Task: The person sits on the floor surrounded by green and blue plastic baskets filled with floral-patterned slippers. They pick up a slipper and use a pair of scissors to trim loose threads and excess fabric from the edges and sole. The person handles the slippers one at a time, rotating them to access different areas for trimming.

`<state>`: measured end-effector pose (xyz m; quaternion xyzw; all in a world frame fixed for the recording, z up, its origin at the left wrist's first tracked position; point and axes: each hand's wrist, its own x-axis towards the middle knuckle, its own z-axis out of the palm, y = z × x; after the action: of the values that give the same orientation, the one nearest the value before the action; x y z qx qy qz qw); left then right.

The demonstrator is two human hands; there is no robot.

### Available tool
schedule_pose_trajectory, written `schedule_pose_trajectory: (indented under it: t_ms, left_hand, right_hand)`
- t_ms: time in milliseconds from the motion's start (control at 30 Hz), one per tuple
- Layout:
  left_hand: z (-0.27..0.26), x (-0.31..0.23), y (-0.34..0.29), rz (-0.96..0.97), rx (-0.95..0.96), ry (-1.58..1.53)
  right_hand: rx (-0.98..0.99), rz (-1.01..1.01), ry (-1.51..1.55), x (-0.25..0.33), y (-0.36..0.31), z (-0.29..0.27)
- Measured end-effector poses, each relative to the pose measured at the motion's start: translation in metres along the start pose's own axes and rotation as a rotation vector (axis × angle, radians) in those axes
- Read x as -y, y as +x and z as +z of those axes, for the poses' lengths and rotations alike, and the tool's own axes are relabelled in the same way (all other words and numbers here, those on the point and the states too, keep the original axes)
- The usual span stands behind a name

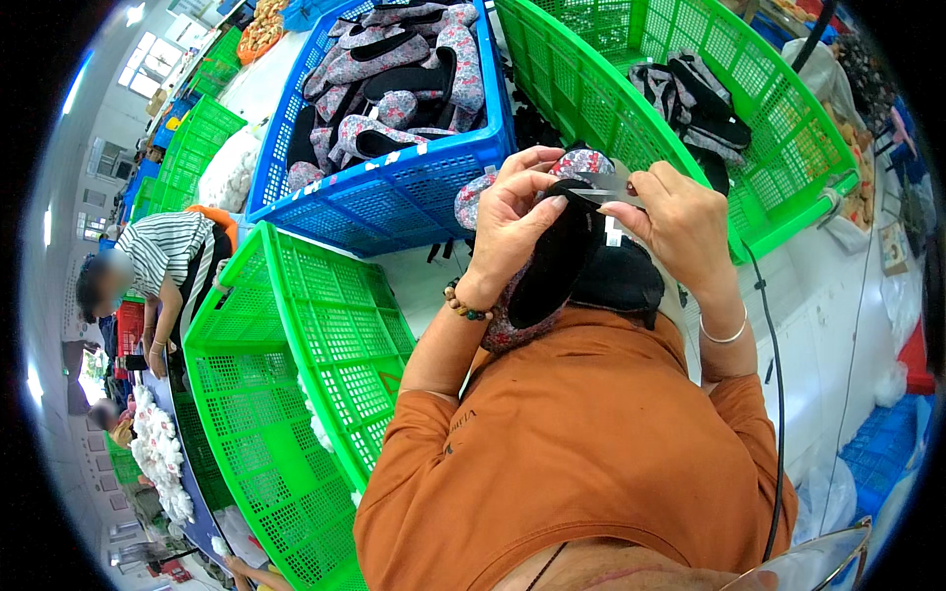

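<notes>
**Speckled slipper held up in two hands, a silver blade at its edge**

At the far left, a co-worker (pixel 163 258) in a striped top bends forward beside a table where white fluffy pieces (pixel 160 453) lie in a heap. Next comes a tall green crate (pixel 345 364) with mesh walls, standing at the person's left side. Above and beyond it, a blue crate (pixel 394 202) is heaped with slippers (pixel 394 74) in a red-and-grey speckled pattern with black linings.

In the middle, the left hand (pixel 507 222), with a beaded bracelet (pixel 467 303) at the wrist, holds the edge of a slipper (pixel 552 271) pinched between thumb and fingers. That slipper is tilted above the lap of the orange shirt (pixel 581 433), its black lining facing up; other dark and speckled footwear lies close behind and beside it, partly covered.

Just to the right, the right hand (pixel 680 217) is closed around a silver bladed tool (pixel 591 189), whose handle is hidden by the fingers; the blade lies across the slipper's edge near the left thumb. A plain bangle (pixel 724 336) circles that wrist. Farther right, a large green crate (pixel 601 103) holds a smaller pile of similar slippers, and a black cable (pixel 773 374) hangs down beside the right arm.
</notes>
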<state>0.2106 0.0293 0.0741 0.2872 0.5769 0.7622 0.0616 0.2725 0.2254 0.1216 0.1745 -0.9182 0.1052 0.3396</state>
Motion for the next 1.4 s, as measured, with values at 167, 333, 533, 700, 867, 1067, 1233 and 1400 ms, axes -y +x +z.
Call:
schedule_pose_trajectory:
  t_ms: [167,333,533,700,867,1067,1233,1400]
  left_hand:
    - [0.004,0.005,-0.001,0.018,-0.02,0.073]
    - [0.006,0.006,-0.002,0.036,-0.049,0.073]
    - [0.006,0.006,-0.003,0.024,-0.066,0.098]
    - [0.004,0.003,-0.003,0.009,-0.087,0.13]
    - [0.004,0.008,-0.004,0.008,-0.097,0.085]
    - [0.004,0.002,-0.004,-0.063,0.008,-0.051]
    - [0.005,0.004,-0.003,-0.074,0.047,-0.053]
    - [0.009,0.008,-0.004,-0.077,0.033,-0.033]
  right_hand:
    - [0.027,-0.044,-0.002,0.002,0.005,-0.003]
    - [0.05,-0.065,-0.022,0.005,0.005,-0.006]
    - [0.03,-0.02,-0.095,0.008,0.009,-0.004]
    - [0.004,0.035,-0.117,0.006,0.005,-0.008]
    - [0.023,-0.075,-0.077,0.003,0.005,-0.011]
    - [0.068,-0.161,-0.054,-0.007,0.007,-0.015]
    - [0.132,-0.198,-0.058,-0.01,0.01,-0.021]
    - [0.143,-0.206,-0.046,-0.01,0.012,-0.018]
